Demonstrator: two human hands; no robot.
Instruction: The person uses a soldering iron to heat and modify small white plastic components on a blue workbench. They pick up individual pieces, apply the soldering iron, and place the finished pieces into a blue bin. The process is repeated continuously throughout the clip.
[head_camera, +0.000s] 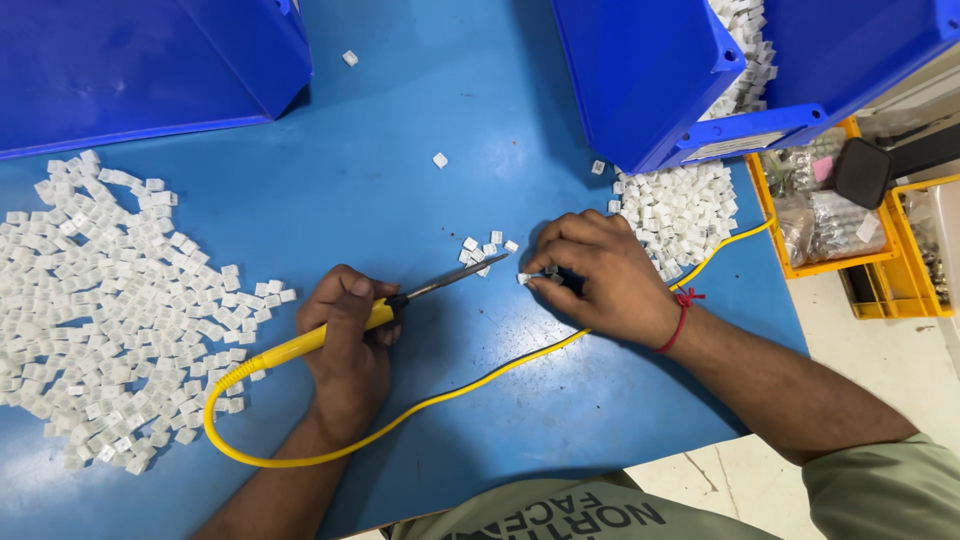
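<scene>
My left hand (347, 340) grips the yellow handle of a soldering iron (340, 328); its dark metal tip points right toward a small cluster of white square parts (484, 249) on the blue mat. My right hand (595, 277), with a red thread at the wrist, pinches one small white part (524, 278) between thumb and fingers, just right of the iron's tip. The iron's yellow cord (450, 396) loops under both arms and runs off to the right.
A large spread of white parts (110, 300) covers the mat's left side; a smaller heap (685, 210) spills from a blue bin (660, 80) at top right. Another blue bin (140, 60) stands top left. Yellow trays (880, 250) with bagged parts sit at right.
</scene>
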